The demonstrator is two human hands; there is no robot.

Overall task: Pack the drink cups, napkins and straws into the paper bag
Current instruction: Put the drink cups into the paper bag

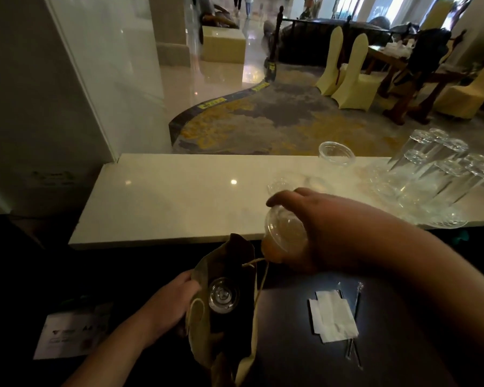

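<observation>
Head view shows my two hands over a dark counter in the lower half of the frame; my left hand (176, 297) grips the left edge of the paper bag (229, 339) and holds its mouth open; inside the bag, near the lower middle of the frame, one lidded cup (223, 296) already stands, and I see its clear lid from above. My right hand (327, 230) is closed around a second drink cup (284, 236) with a clear dome lid and an orange-brown drink; the cup is tilted with its lid toward the left, and it hangs just above and to the right of the bag's mouth, near the twine handle (259, 277). At the lower right, the white napkins (333, 315) lie flat on the dark counter; the wrapped straws (356, 305) lie beside and partly under them, well apart from the bag. Behind, a pale stone ledge (165, 196) crosses the middle of the frame; on its right end stand clear glasses (436, 174) upside down, and one empty plastic cup (336, 153) is near them. At the lower left a white printed card (67, 336) lies on the counter.
</observation>
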